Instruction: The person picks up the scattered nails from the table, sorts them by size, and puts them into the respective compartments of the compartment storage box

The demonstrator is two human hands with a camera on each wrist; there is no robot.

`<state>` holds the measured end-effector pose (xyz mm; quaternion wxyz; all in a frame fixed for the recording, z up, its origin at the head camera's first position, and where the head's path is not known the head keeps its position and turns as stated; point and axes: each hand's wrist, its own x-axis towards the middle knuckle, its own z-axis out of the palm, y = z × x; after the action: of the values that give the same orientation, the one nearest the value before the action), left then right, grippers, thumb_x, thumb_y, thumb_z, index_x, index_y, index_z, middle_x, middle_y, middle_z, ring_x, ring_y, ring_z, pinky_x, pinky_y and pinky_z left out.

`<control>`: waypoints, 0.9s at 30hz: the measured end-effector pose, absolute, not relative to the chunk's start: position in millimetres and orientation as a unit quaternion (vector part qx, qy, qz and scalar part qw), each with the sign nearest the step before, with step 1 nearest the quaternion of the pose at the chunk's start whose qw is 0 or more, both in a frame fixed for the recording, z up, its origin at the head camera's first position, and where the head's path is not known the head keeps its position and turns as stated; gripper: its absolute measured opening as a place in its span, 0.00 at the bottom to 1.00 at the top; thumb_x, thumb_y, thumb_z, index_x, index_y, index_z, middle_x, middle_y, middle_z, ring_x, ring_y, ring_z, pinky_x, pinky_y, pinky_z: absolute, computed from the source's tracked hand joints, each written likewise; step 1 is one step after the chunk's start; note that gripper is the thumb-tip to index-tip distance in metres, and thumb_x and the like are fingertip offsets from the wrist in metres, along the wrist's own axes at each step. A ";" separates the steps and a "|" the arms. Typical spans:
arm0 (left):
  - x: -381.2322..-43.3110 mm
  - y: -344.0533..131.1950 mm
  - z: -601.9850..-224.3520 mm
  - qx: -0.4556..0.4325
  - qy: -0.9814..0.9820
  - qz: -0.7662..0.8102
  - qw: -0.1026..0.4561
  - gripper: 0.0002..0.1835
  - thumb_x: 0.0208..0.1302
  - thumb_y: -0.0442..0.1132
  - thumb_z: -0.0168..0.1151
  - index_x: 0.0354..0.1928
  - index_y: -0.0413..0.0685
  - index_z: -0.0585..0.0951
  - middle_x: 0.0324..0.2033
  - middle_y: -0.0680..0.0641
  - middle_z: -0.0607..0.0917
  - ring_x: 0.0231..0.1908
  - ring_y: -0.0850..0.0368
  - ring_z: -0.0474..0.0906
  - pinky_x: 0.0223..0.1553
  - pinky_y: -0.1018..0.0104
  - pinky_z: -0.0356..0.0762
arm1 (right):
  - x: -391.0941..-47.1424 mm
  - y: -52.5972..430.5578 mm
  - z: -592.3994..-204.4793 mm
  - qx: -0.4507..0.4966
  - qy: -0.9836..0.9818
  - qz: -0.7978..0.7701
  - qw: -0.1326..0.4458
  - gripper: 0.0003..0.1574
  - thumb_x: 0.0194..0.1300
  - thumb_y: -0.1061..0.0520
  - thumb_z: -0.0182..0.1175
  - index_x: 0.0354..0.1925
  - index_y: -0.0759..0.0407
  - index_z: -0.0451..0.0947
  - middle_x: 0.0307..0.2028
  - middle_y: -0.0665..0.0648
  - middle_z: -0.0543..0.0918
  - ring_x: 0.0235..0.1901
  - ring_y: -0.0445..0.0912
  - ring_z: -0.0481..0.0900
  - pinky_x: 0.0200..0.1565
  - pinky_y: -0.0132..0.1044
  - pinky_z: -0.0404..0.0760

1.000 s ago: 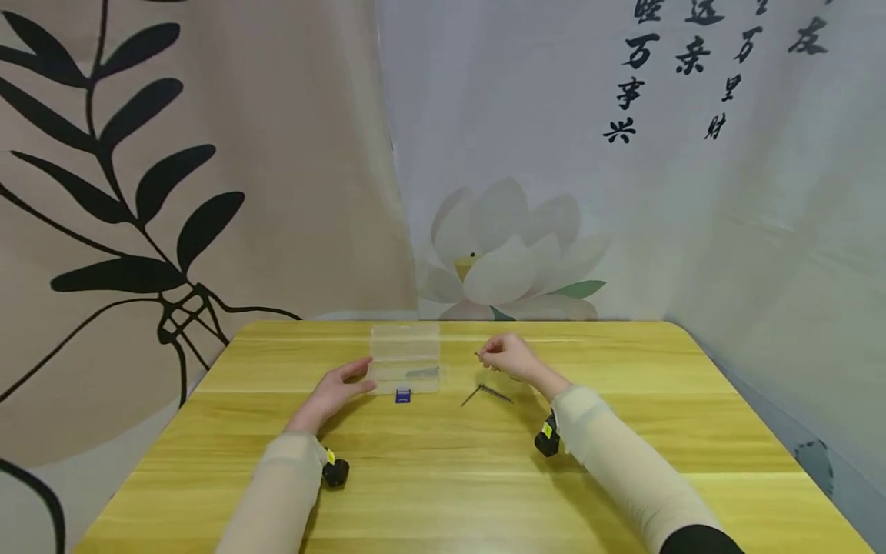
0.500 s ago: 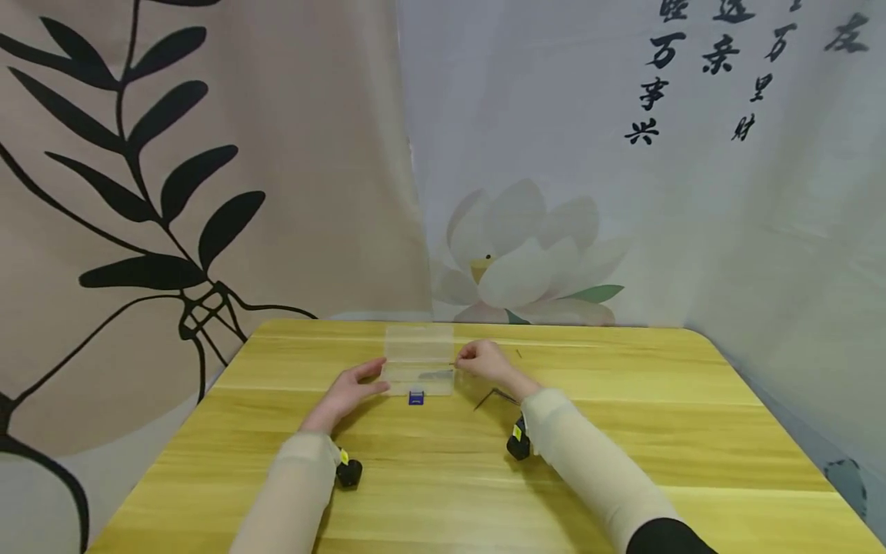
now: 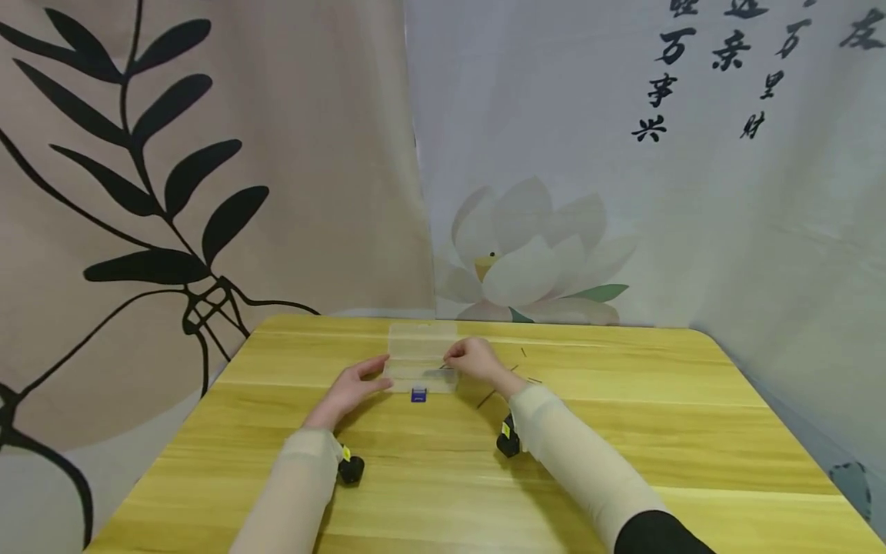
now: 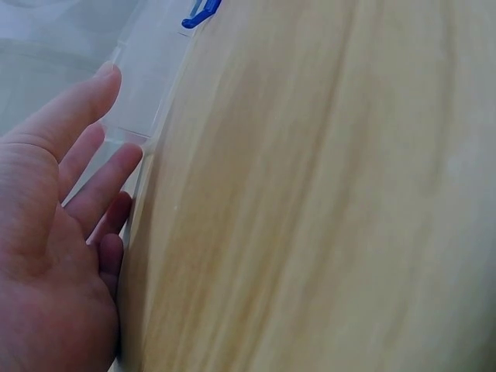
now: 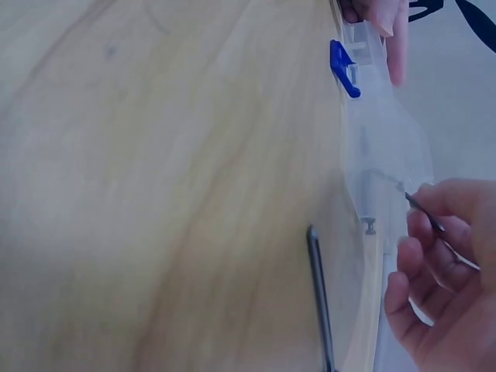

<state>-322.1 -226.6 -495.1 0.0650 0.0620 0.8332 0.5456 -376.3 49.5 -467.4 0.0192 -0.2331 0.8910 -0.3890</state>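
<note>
A thin dark piece [image 5: 424,211] is sitting pinched between the thumb and fingers of the right hand [image 3: 479,360], its long axis slanting out of the grip so that the free end is pointing leftward at the clear plastic box [image 3: 422,338]. That is the relation everything is turning on: the box is lying just to the left of the right hand, between both hands, and the tip is hanging over its right-hand part — whether it is touching the plastic, the views are not making clear. The box is resting with its lid laid back toward the far edge, a blue latch [image 3: 418,395] standing out at its near side; a greyish patch is showing inside, too faint to name. The left hand [image 3: 351,391] is gripping nothing, its thumb and relaxed fingers spreading beside the box's left end, the fingertips touching it or nearly so; the right hand is clearly the nearer to the piece. Farther right, several loose dark pieces [image 3: 524,352] are lying scattered on the tabletop [image 3: 429,477] around the right wrist, while a printed backdrop [image 3: 318,154] is hanging behind it all.
</note>
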 end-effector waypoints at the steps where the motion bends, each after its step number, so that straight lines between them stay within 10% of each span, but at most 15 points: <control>1: -321.9 -226.5 -494.6 0.062 0.834 0.545 0.066 0.34 0.65 0.42 0.65 0.71 0.49 0.66 0.68 0.39 0.67 0.68 0.41 0.59 0.67 0.42 0.53 | -376.5 50.2 -467.0 -0.232 0.892 -0.387 0.020 0.09 0.66 0.60 0.61 0.40 0.62 0.86 0.34 0.53 0.87 0.34 0.43 0.82 0.36 0.35 0.80; 27: -322.3 -227.2 -493.8 0.060 0.835 0.543 0.069 0.34 0.65 0.42 0.65 0.71 0.48 0.65 0.68 0.39 0.67 0.68 0.41 0.59 0.66 0.43 0.57 | -372.8 49.7 -462.6 -0.264 0.899 -0.350 0.024 0.10 0.67 0.61 0.60 0.43 0.59 0.87 0.42 0.54 0.87 0.43 0.45 0.80 0.37 0.35 0.76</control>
<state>-322.3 -227.2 -493.8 0.0687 0.0596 0.8349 0.5428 -372.8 49.7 -462.6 0.0241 -0.2641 0.8986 -0.3496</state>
